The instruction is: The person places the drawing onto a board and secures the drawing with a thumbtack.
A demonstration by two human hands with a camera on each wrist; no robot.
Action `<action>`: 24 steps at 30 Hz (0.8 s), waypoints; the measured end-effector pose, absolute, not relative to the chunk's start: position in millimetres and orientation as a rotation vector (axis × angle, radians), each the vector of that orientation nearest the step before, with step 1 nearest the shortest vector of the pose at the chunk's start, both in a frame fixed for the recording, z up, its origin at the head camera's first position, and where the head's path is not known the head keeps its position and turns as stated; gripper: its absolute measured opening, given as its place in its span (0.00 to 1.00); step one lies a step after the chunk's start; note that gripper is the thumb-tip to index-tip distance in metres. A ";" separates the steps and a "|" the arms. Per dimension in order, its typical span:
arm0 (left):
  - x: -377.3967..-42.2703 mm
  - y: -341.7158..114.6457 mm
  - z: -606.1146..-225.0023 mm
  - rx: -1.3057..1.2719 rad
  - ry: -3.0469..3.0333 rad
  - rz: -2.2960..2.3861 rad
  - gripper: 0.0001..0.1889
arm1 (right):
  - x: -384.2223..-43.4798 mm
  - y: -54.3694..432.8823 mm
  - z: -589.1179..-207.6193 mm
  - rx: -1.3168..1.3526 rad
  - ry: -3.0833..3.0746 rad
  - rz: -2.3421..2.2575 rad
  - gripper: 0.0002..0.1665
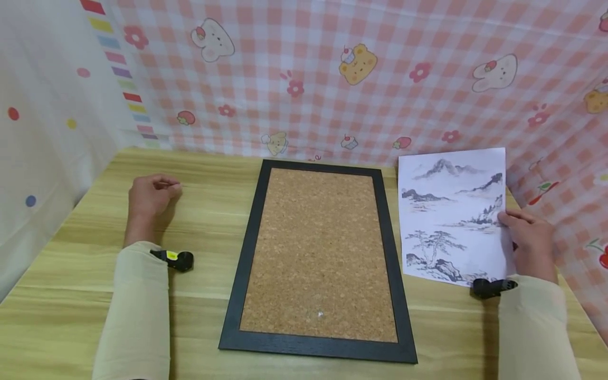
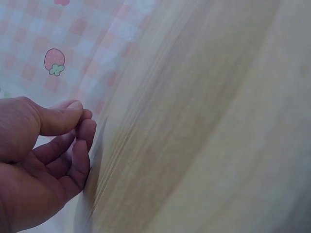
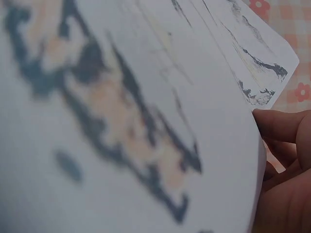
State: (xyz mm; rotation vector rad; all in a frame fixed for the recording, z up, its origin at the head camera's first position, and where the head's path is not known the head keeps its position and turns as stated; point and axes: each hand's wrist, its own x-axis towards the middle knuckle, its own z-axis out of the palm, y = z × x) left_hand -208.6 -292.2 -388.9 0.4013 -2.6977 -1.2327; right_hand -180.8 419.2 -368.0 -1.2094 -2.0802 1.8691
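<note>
In the head view my right hand (image 1: 532, 240) pinches the right edge of a paper sheet (image 1: 451, 216) printed with an ink landscape of mountains and trees. The sheet is raised at a slant above the table, right of a black picture frame (image 1: 318, 345). Close up, the right wrist view has the thumb of that hand (image 3: 286, 145) on the edge of the print (image 3: 228, 145). My left hand (image 1: 151, 194) rests on the table left of the frame, fingers loosely curled. Nothing lies between the fingers of this hand (image 2: 46, 160) in the left wrist view.
The frame lies flat mid-table around a brown cork panel (image 1: 328, 253), which has a small bright spot near its lower edge. A pink checked cloth (image 1: 309, 63) hangs behind the wooden table (image 1: 204, 221), and a white dotted cloth (image 1: 43, 132) hangs at left.
</note>
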 end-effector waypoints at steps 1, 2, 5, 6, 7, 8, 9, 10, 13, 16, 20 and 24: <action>-208.3 -292.2 -388.6 0.404 -2.697 -1.238 0.16 | -180.4 419.6 -367.1 -1.211 -2.073 1.885 0.17; -207.9 -292.1 -388.1 0.403 -2.697 -1.242 0.16 | -179.8 419.7 -366.0 -1.217 -2.070 1.899 0.22; -206.8 -291.3 -386.4 0.398 -2.699 -1.251 0.17 | -177.9 418.9 -363.0 -1.197 -2.042 1.950 0.33; -206.6 -291.0 -385.8 0.397 -2.698 -1.258 0.18 | -176.9 418.2 -361.9 -1.189 -2.036 1.964 0.35; -206.4 -290.4 -385.2 0.395 -2.700 -1.262 0.18 | -175.9 417.3 -361.0 -1.172 -2.026 1.979 0.36; -206.4 -289.9 -384.5 0.391 -2.702 -1.261 0.19 | -174.8 416.6 -360.2 -1.151 -2.016 1.997 0.36; -206.4 -289.4 -383.9 0.384 -2.706 -1.256 0.19 | -173.5 415.9 -359.4 -1.128 -2.009 2.015 0.36; -206.6 -288.8 -383.3 0.380 -2.710 -1.252 0.19 | -172.2 415.1 -358.5 -1.115 -2.008 2.025 0.35; -207.6 -287.4 -382.1 0.346 -2.721 -1.235 0.18 | -168.2 414.0 -356.1 -1.072 -2.028 2.041 0.29; -209.1 -286.6 -381.6 0.290 -2.730 -1.196 0.17 | -166.2 413.3 -354.0 -1.060 -2.068 2.023 0.23; -209.1 -285.4 -380.5 0.275 -2.731 -1.207 0.17 | -167.4 412.4 -351.6 -1.093 -2.092 1.996 0.22; -208.5 -282.0 -378.3 0.276 -2.735 -1.254 0.17 | -170.0 412.3 -349.7 -1.115 -2.070 2.014 0.30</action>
